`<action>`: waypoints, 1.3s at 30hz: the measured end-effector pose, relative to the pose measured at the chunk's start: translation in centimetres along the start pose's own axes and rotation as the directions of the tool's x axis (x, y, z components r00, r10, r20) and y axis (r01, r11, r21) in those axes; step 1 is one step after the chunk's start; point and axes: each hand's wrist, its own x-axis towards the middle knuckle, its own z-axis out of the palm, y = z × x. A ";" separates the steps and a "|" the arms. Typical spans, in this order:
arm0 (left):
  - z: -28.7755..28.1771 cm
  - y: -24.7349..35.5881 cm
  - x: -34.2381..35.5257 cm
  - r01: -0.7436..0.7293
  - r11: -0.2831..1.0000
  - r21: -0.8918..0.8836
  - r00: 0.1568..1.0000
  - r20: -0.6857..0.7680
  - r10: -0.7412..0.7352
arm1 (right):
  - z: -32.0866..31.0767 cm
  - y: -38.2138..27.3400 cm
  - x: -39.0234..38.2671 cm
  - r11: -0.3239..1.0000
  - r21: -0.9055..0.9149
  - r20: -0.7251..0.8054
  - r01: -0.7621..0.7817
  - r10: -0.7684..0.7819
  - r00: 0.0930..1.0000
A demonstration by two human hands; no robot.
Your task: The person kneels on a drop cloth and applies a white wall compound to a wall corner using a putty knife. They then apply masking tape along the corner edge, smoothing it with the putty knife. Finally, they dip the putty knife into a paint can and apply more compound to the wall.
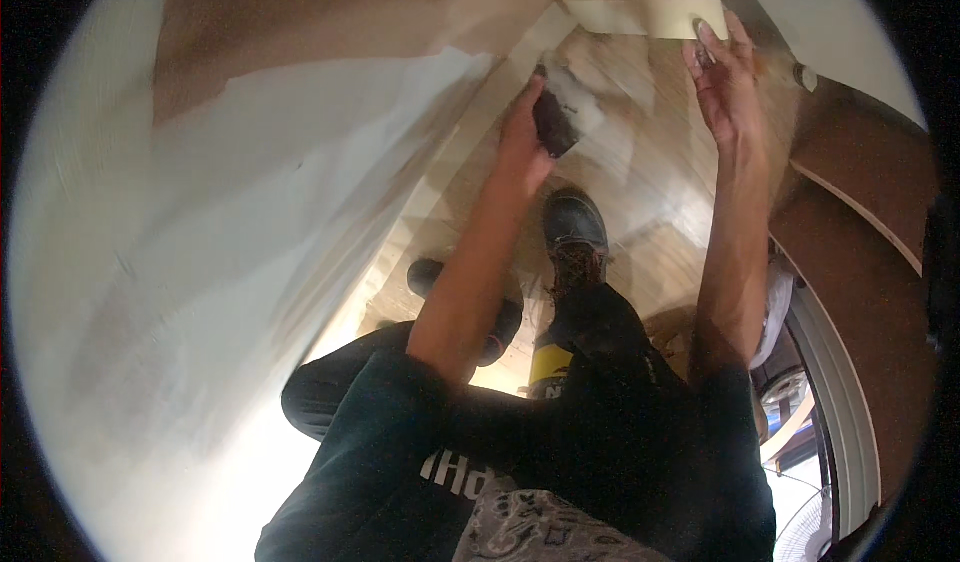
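Note:
My left hand [524,144] is closed round a dark block [553,122] with a pale, fluffy-looking side, perhaps a brush; its exact kind is unclear. It is held low over the floor beside the left wall. Further forward and to the right, my right hand [728,87] grips a roll of cream masking tape [688,17] by its near edge, thumb and fingers curled about it. From the roll, a loose strip of tape [612,12] stretches left toward the foot of the wall, where a pale band follows the wall's base.
The wall [250,192] on my left is whitish with a brown area above. Brown shelves [850,232] curve along the right. My dark boot [575,222] rests on the wood-look floor [640,132]. A yellow-banded container [550,364] stands by my leg; a fan [806,527] shows lower right.

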 end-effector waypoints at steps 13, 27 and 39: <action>3.6 -1.3 11.5 -0.357 0.891 0.279 0.908 -0.118 0.401 | 7.2 -5.3 0.8 0.993 -0.083 -0.141 0.088 -0.099 0.985; 3.7 -2.3 15.8 -0.337 0.833 0.438 0.888 -0.147 0.436 | -5.1 -3.2 5.9 0.999 0.023 0.132 -0.023 0.019 0.991; 1.4 -3.0 19.5 -0.448 0.676 0.585 0.764 -0.143 0.629 | 5.0 -0.1 -5.7 0.996 -0.081 0.078 0.029 -0.022 0.997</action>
